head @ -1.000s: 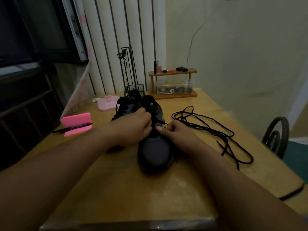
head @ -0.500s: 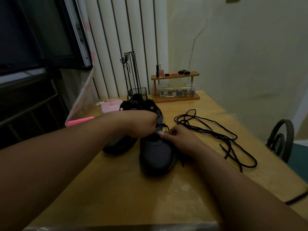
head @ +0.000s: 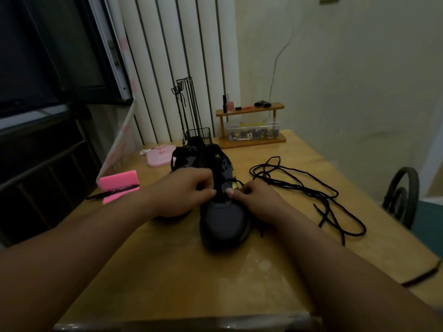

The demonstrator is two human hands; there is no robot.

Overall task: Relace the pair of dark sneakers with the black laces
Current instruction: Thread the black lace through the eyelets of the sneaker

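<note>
while left hand [head: 184, 189] grips sneaker [head: 223, 220] and right hand [head: 257, 200] pinches lace [head: 236, 181], forearm [head: 96, 236] lower, pink case [head: 118, 182] uncovered

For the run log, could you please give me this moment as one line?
step: lacing near sneaker | left hand: grips its upper | right hand: pinches threaded lace | spare lace: loose on table

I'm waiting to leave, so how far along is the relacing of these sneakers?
Little looks done: only the lowest eyelets of the front sneaker seem threaded. In hand: the left hand grips its upper while the right hand pinches a lace at an eyelet. Left: the upper eyelets, and probably the back sneaker; a loose lace lies on the table.
</note>
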